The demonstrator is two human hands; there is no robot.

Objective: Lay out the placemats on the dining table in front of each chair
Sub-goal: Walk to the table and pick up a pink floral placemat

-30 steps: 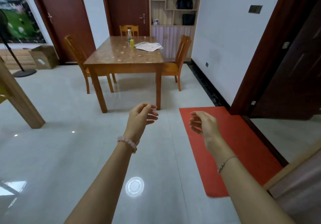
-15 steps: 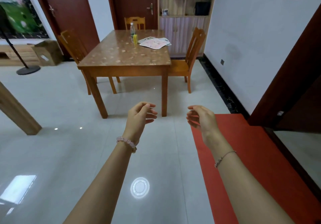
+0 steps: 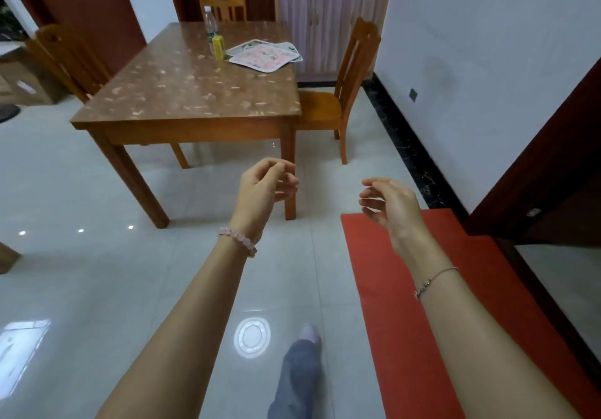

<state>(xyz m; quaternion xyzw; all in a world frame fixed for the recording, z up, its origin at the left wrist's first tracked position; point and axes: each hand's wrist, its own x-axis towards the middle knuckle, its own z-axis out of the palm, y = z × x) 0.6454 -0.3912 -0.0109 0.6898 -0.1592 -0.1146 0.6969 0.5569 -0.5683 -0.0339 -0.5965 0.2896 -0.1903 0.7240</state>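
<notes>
A stack of pale patterned placemats [image 3: 265, 55] lies at the far right of the wooden dining table [image 3: 182, 93]. Three wooden chairs stand around it: one on the left [image 3: 70, 57], one at the far end [image 3: 222, 5], one on the right [image 3: 344, 93]. My left hand [image 3: 263, 191] and my right hand [image 3: 388, 205] hang in the air in front of the table's near edge, fingers loosely curled and apart, holding nothing. Both are well short of the placemats.
A clear plastic bottle [image 3: 210, 28] and a small yellow box [image 3: 218, 47] stand on the table beside the placemats. A red floor mat [image 3: 406, 304] lies to the right by a dark doorway. My leg [image 3: 300, 370] steps forward on the glossy tile floor. A cabinet [image 3: 325, 21] stands behind the table.
The table has come closer and larger in view as I walk toward it. Both hands stay raised, curled and holding nothing. My leg now shows at the bottom.
</notes>
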